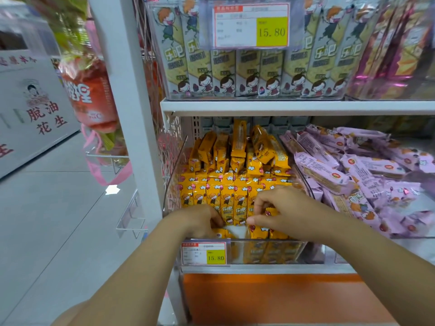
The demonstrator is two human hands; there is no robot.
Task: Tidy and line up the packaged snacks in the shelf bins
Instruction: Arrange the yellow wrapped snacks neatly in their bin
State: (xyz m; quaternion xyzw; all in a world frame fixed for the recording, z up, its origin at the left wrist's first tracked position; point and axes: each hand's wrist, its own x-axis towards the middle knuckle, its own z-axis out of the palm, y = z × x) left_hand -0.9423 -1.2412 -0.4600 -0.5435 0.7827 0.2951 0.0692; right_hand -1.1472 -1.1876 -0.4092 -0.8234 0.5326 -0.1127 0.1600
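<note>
— Well, whereabouts for the yellow packs (226, 196)?
— Centre of the frame, inside the clear bin (175, 165) on the lower shelf. Stood upright in neat rows across the middle. Tipped and leaning every which way at the back.
— And the left hand (202, 220)?
— Lower centre, down at the front of that bin. Curled over, gripping one of the yellow packs in the front row, just beside a white gap between packs.
— Right hand (280, 208)?
— Just right of the other one, close but apart. Pinching the top of an upright yellow pack between thumb and fingertips, a row or so behind the gap.
— Anything on the bin's front wall?
— Small price tag (204, 254), white with a yellow square, reading 15.80. Directly below the left hand.
— Further right?
— Purple packs (353, 165), heaped loosely in the neighbouring bin, lying at all angles.
— Higher up?
— Grey-green packs (235, 67) with cartoon figures, upright and side by side in an upper bin. Large price tag (250, 25) in front of them, also 15.80.
— Left side of the frame?
— White shelf post (131, 114), then an orange carrot-shaped bag (89, 95) hanging at upper left over pale floor tiles. Orange panel (270, 297) along the bottom, under the lower shelf.
</note>
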